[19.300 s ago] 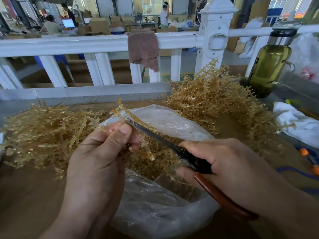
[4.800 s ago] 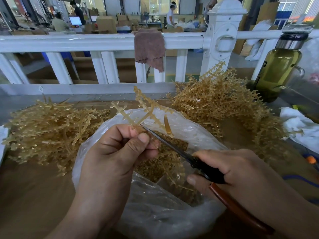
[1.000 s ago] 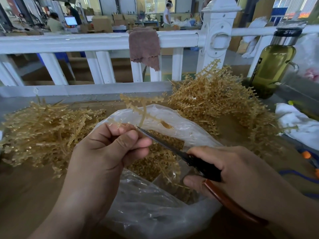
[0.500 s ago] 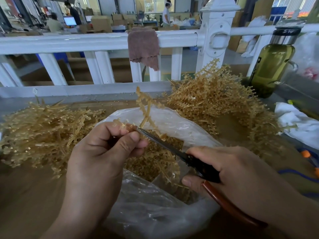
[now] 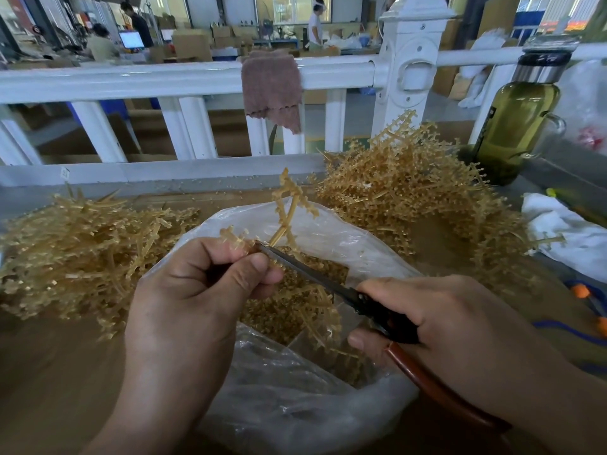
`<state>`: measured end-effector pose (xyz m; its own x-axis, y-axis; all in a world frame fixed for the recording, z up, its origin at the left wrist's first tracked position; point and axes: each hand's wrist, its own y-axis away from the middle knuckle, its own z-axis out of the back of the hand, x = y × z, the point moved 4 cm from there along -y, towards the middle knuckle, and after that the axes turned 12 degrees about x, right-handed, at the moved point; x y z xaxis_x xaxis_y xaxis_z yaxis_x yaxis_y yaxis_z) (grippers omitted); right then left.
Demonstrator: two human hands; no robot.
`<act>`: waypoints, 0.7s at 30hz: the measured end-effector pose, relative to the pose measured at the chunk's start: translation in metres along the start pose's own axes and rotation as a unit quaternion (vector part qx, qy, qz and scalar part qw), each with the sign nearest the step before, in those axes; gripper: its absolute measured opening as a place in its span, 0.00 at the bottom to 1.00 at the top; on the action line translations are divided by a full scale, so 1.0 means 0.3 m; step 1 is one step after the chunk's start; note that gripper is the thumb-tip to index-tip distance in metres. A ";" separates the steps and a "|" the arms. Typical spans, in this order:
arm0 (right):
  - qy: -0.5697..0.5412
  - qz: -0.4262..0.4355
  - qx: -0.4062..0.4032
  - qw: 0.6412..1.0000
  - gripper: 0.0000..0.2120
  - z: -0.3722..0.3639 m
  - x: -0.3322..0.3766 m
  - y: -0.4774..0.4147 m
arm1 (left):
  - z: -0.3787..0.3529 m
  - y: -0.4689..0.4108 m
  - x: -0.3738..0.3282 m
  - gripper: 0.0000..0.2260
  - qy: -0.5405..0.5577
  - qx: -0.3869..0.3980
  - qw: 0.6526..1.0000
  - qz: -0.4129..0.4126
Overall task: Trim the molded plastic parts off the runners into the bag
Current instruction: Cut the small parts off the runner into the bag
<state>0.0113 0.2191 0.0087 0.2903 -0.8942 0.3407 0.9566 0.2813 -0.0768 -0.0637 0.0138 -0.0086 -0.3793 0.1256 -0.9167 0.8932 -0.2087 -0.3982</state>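
Left hand (image 5: 197,300), fingers curled, pinches a branched amber translucent plastic runner (image 5: 290,208) between thumb and forefinger; the runner rises above and just beyond the fingertips. Right hand (image 5: 443,323) grips the red-brown handles of black-bladed snips (image 5: 315,277), whose tip meets the runner at the left thumb. Beneath both hands lies an open clear plastic bag (image 5: 295,405) holding small amber moulded parts (image 5: 295,310). One heap of amber runners (image 5: 75,244) lies outboard of the left hand, and a second heap (image 5: 410,195) lies beyond the right hand.
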 end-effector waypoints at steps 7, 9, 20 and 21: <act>0.004 0.002 0.000 1.000 0.19 0.007 0.003 0.000 | 0.008 -0.001 0.006 0.06 -0.006 0.002 1.000 -0.005; 0.008 0.004 0.003 1.000 0.19 0.007 0.005 -0.001 | 0.008 -0.002 0.008 0.07 -0.004 -0.001 1.000 0.001; -0.003 0.000 0.019 1.000 0.22 0.007 0.011 -0.004 | 0.006 0.001 0.018 0.09 0.009 -0.007 1.000 0.025; -0.005 0.000 0.019 1.000 0.22 0.007 0.011 -0.003 | 0.006 0.001 0.019 0.10 0.004 -0.005 1.000 0.027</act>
<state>0.0113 0.2164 0.0118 0.2906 -0.8909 0.3492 0.9546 0.2949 -0.0422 -0.0661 0.0127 -0.0139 -0.3278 0.1220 -0.9368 0.9150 -0.2060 -0.3470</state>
